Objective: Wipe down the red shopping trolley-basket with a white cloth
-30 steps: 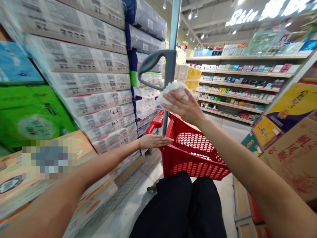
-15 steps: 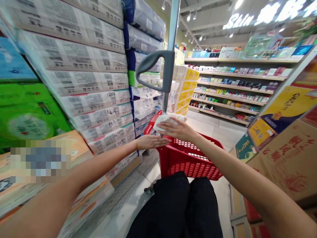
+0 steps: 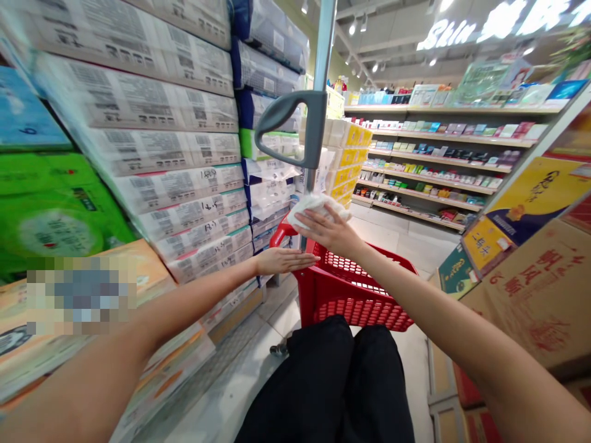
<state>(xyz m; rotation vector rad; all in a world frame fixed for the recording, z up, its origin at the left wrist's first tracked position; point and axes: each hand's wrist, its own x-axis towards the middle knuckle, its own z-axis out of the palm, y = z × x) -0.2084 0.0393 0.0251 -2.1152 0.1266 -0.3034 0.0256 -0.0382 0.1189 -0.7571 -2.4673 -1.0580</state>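
In my right hand point(image 3: 333, 234) is a white cloth point(image 3: 308, 204), pressed flat under the fingers against the lower part of a grey metal pole point(image 3: 325, 46). My left hand point(image 3: 282, 261) lies stretched out with straight fingers at the near corner of a red plastic basket point(image 3: 314, 298), just below the cloth. Whether its fingertips touch the rim or the pole I cannot tell. Higher on the pole is a grey looped handle point(image 3: 315, 132). The basket has slotted sides and stands in front of my knees.
Tall stacks of wrapped paper packs point(image 3: 170, 107) rise on the left, beside a green pack point(image 3: 60, 215). Cardboard cartons point(image 3: 545, 277) are piled on the right. Farther back stand shelves point(image 3: 429, 135) of small boxed goods. Pale floor tiles point(image 3: 392, 224) run between them.
My right hand and the cloth have shifted slightly upward along the pole, opening a small gap above my left hand. The left hand stays almost in the same place.
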